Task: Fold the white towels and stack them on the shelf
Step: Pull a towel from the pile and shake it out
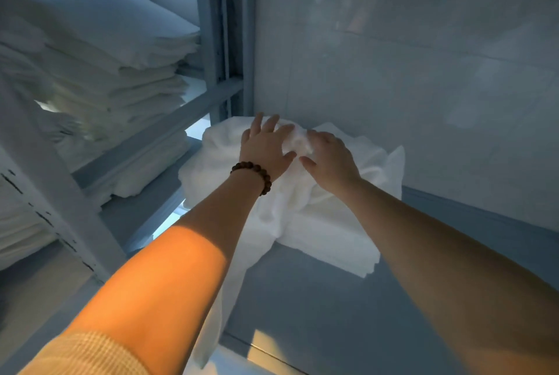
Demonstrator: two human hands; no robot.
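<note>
With left hand (266,147) splayed flat and right hand (331,160) curled into the crumpled white terry towel (287,202), lift clear without dragging the folded white stack (332,241) beneath the fingers.

We take the low stack of folded white towels (329,241) as reference; it sits on the grey metal shelf board (302,320). On it lies a loose crumpled white towel (223,147), trailing off front-left. Atop that, the left hand (266,147) lies flat and the right hand (331,158) grips beside it. Behind: the pale tiled wall (393,57). Left, beyond the grey metal upright post (216,42): piles of folded white linen (106,72).
</note>
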